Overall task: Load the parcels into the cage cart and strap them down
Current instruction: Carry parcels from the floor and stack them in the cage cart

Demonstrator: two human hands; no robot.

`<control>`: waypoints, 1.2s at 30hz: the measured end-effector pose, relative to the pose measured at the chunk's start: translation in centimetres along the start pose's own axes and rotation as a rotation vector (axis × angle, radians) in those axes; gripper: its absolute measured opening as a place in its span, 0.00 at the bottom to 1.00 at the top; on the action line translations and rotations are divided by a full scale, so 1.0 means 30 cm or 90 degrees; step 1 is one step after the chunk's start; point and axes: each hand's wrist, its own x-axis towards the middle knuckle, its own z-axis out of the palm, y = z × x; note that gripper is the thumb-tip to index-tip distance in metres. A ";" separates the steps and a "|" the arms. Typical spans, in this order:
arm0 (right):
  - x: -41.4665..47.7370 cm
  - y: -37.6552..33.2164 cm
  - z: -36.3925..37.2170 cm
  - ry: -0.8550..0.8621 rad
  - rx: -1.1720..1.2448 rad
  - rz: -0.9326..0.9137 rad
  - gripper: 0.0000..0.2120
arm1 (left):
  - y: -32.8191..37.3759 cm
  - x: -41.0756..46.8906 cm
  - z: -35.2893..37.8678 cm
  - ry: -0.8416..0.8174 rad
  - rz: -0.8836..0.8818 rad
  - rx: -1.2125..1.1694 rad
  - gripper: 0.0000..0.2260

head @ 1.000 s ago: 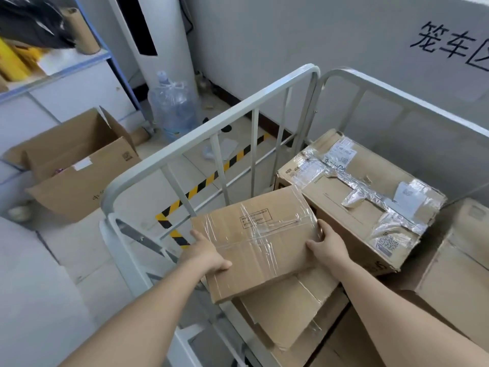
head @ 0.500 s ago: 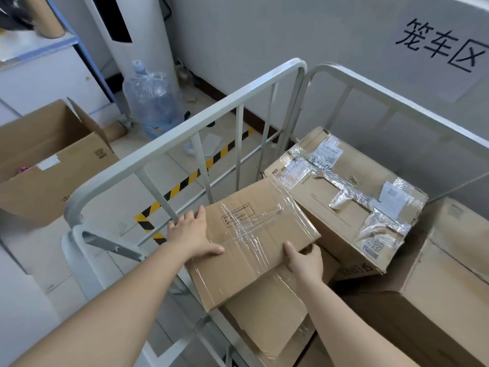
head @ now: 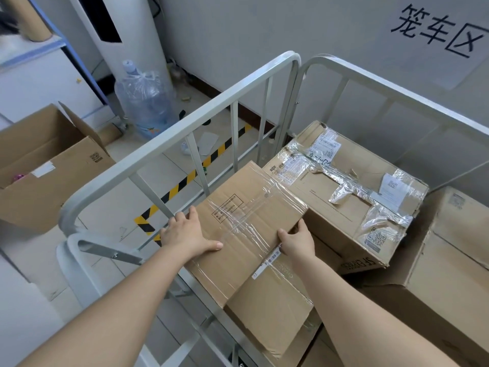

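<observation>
A flat cardboard parcel (head: pixel 246 221) wrapped in clear tape lies inside the white cage cart (head: pixel 185 123), against its left rail and on top of another carton (head: pixel 272 308). My left hand (head: pixel 185 231) grips the parcel's left edge, thumb on top. My right hand (head: pixel 297 241) grips its near right edge. A large taped box (head: pixel 346 194) with labels sits just behind and to the right, touching the parcel. Another big carton (head: pixel 449 260) fills the cart's right side.
An open cardboard box (head: pixel 45 165) stands on the floor to the left, outside the cart. A water jug (head: pixel 145 102) and a white floor-standing unit (head: pixel 124 35) stand by the wall. Black-yellow floor tape (head: pixel 185 184) runs under the rail.
The parcel has sunk lower and nearer the left rail. My right hand has slid from the parcel's right side to its near edge. The view has shifted right.
</observation>
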 end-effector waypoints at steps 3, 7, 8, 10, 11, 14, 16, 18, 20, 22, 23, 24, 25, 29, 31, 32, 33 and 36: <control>0.002 0.000 -0.001 -0.013 -0.001 0.000 0.19 | 0.003 -0.005 -0.001 0.003 0.001 0.003 0.57; -0.035 -0.004 -0.020 -0.022 -0.066 -0.018 0.23 | 0.002 -0.011 -0.004 -0.007 0.002 -0.002 0.57; -0.049 -0.003 -0.029 -0.026 -0.092 -0.022 0.28 | 0.002 -0.015 -0.005 -0.008 0.004 -0.001 0.56; -0.087 0.001 -0.059 -0.038 -0.148 -0.044 0.32 | 0.007 -0.029 -0.008 -0.002 0.013 0.014 0.54; -0.108 0.005 -0.080 -0.041 -0.185 -0.067 0.32 | 0.014 -0.042 -0.011 0.004 0.023 0.030 0.52; -0.175 0.019 -0.159 -0.048 -0.318 -0.142 0.31 | 0.047 -0.095 -0.032 0.025 0.073 0.087 0.46; -0.226 0.034 -0.225 -0.047 -0.391 -0.178 0.31 | 0.080 -0.147 -0.045 0.042 0.106 0.108 0.43; -0.278 0.056 -0.301 -0.035 -0.459 -0.208 0.29 | 0.123 -0.211 -0.065 0.069 0.139 0.125 0.41; -0.335 0.083 -0.387 -0.021 -0.516 -0.231 0.28 | 0.175 -0.286 -0.087 0.088 0.177 0.128 0.38; -0.400 0.113 -0.481 -0.005 -0.548 -0.244 0.27 | 0.234 -0.376 -0.104 0.104 0.217 0.142 0.36; -0.436 0.129 -0.532 0.005 -0.557 -0.250 0.26 | 0.265 -0.427 -0.113 0.117 0.235 0.155 0.34; -0.475 0.146 -0.583 0.015 -0.564 -0.251 0.26 | 0.298 -0.482 -0.122 0.135 0.256 0.170 0.31; -0.515 0.164 -0.636 0.026 -0.572 -0.250 0.26 | 0.332 -0.542 -0.132 0.151 0.274 0.186 0.28; -0.669 0.251 -0.841 0.072 -0.591 -0.243 0.24 | 0.472 -0.784 -0.167 0.184 0.351 0.252 0.22; -0.744 0.299 -0.940 0.093 -0.580 -0.221 0.25 | 0.541 -0.878 -0.173 0.188 0.385 0.262 0.22; -0.783 0.322 -0.990 0.107 -0.571 -0.209 0.25 | 0.575 -0.914 -0.174 0.188 0.403 0.265 0.22; -0.819 0.344 -1.038 0.120 -0.562 -0.195 0.25 | 0.610 -0.958 -0.181 0.193 0.418 0.264 0.21; -0.923 0.407 -1.176 0.167 -0.549 -0.144 0.24 | 0.722 -1.068 -0.197 0.222 0.501 0.287 0.20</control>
